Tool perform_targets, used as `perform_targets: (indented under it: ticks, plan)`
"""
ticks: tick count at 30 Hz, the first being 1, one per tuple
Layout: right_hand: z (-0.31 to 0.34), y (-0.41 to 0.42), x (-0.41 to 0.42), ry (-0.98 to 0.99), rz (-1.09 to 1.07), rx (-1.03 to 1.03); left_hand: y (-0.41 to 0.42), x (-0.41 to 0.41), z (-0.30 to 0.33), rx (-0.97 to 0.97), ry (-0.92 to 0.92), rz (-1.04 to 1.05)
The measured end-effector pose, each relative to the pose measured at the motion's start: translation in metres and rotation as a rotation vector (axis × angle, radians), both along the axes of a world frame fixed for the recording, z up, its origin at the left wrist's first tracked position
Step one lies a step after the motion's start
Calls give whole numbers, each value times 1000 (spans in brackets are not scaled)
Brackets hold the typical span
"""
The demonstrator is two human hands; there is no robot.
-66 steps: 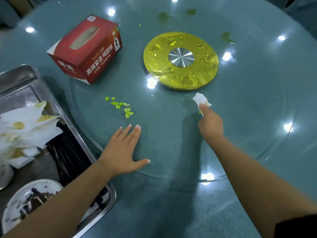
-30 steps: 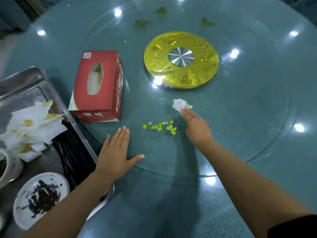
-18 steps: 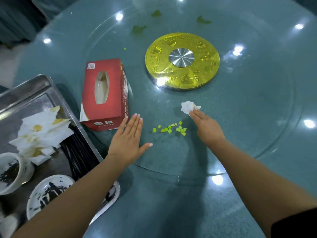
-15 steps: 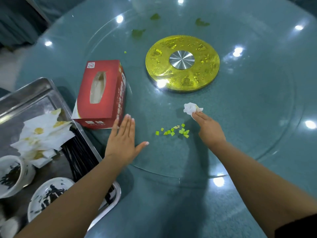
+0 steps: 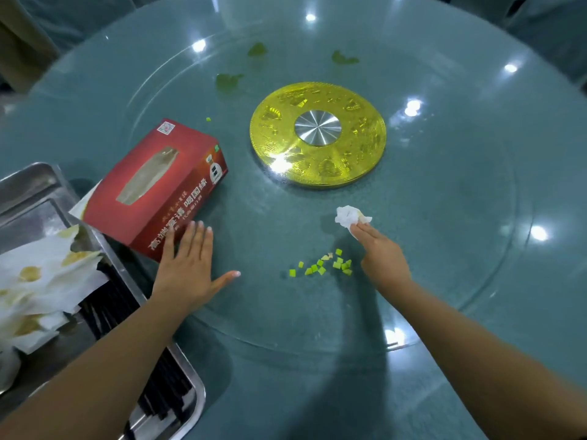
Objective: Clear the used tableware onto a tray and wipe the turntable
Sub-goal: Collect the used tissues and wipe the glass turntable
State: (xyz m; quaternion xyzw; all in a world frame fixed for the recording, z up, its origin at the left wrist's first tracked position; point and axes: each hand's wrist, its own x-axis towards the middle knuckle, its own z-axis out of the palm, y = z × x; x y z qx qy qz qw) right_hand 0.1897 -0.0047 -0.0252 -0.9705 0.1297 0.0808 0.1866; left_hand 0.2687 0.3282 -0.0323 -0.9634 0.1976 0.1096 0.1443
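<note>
A glass turntable (image 5: 444, 249) with a gold hub (image 5: 317, 134) covers the teal table. My right hand (image 5: 381, 258) presses a crumpled white tissue (image 5: 347, 215) onto the glass with straight fingers. Several small green food bits (image 5: 327, 265) lie just left of that hand. My left hand (image 5: 187, 268) lies flat on the glass, fingers spread, fingertips touching a red tissue box (image 5: 158, 185). A steel tray (image 5: 187, 369) at the left holds stained white napkins (image 5: 41, 281) and black chopsticks (image 5: 158, 385).
Green leaf scraps (image 5: 228, 81) and smears (image 5: 343, 57) lie on the far side of the turntable, and one green bit (image 5: 208, 119) sits left of the hub. The tissue box overhangs the tray's edge.
The turntable has turned, carrying the tissue box and green bits rightward and nearer. My left hand slid on the glass up to the box. The right hand stays pressed on the tissue.
</note>
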Motion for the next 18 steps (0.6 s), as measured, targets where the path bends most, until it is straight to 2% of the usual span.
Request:
perform_targets:
  ticks: [6, 15, 18]
  plan:
    - [0, 0, 18, -89, -43, 108, -19, 34, -13, -52, -29, 25]
    - [1, 25, 94, -63, 138, 57, -4, 86, -11, -14, -19, 202]
    - [-2, 37, 115, -77, 202, 62, 3, 93, -18, -58, -27, 241]
